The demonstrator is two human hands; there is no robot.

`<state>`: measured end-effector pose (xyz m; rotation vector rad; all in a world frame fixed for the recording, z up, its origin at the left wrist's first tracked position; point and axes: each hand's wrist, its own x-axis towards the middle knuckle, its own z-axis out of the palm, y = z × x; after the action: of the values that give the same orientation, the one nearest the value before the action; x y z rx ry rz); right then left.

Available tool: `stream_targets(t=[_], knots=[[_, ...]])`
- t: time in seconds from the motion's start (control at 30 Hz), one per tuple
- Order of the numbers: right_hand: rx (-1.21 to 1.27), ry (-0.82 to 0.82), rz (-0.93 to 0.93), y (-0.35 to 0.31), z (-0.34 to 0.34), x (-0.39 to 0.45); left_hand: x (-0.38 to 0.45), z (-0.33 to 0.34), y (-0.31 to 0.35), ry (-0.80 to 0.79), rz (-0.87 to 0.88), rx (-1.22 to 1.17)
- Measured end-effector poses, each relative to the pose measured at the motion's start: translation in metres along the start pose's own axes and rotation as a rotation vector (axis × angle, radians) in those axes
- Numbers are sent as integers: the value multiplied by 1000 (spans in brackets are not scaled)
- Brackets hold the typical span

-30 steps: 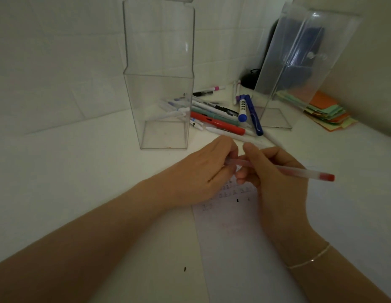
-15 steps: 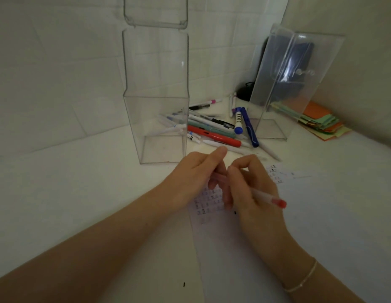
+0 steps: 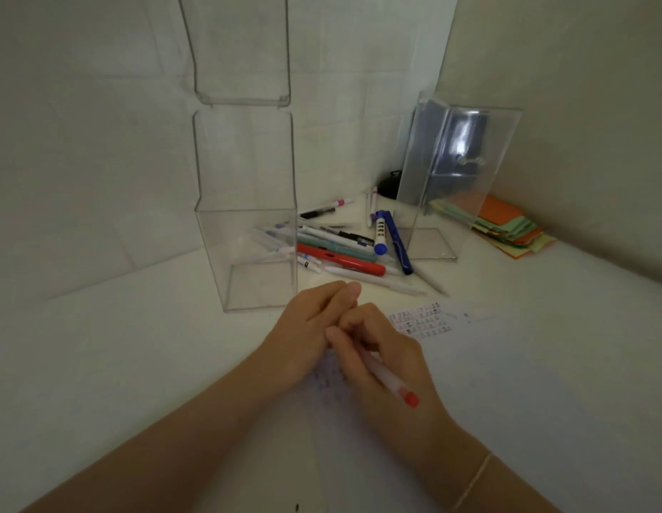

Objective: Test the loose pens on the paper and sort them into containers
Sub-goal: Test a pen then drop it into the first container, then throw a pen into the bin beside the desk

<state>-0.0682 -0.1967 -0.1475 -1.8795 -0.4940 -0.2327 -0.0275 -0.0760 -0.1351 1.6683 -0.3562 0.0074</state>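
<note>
Red-capped pen (image 3: 387, 379), light, stiff and likely slick, lying over the paper (image 3: 507, 383), being pinched near its tip by right hand (image 3: 381, 359), left hand (image 3: 314, 327) curling alongside, contents unclear.

Red-capped pen (image 3: 390, 383), red pen (image 3: 340, 260), blue pen (image 3: 398, 242), clear containers (image 3: 248, 261), orange and green notes (image 3: 499, 225).

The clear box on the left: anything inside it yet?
The clear box looks empty; its bare floor shows. The pens seen through its wall lie behind it on the table. No part is covered.
</note>
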Motion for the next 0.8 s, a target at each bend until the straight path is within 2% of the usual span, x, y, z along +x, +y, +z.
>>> stream_targets(t=[0.1, 0.17, 0.23, 0.3, 0.4, 0.47, 0.5, 0.57, 0.6, 0.63, 0.7, 0.8], knots=[[272, -124, 77, -10, -15, 8, 2, -3, 1, 99, 65, 63], [468, -268, 202, -22, -34, 14, 5, -3, 10, 157, 104, 37], [545, -350, 340, -36, -54, 23, 8, 2, 21, 148, 150, 37], [491, -342, 439, -51, -74, 32, 14, 15, 43, 119, 201, 84], [376, -252, 461, -73, -102, 49, 42, 35, 76, 165, 225, 19], [236, -42, 407, -84, -123, 68, 76, 41, 83, 222, 152, -69], [106, 97, 333, -86, -135, 79, 90, 43, 86, 226, 135, -23], [-231, 336, 161, -86, -159, 103, 114, 51, 83, 140, 140, 122], [-364, 402, 105, -83, -171, 114, 121, 57, 84, 103, 159, 149], [-430, 422, 75, -79, -183, 124, 126, 62, 85, 70, 176, 168], [-406, 353, 104, -66, -204, 144, 145, 68, 71, 25, 182, 187], [-141, 93, 207, -51, -220, 169, 168, 69, 61, 6, 136, 139]])
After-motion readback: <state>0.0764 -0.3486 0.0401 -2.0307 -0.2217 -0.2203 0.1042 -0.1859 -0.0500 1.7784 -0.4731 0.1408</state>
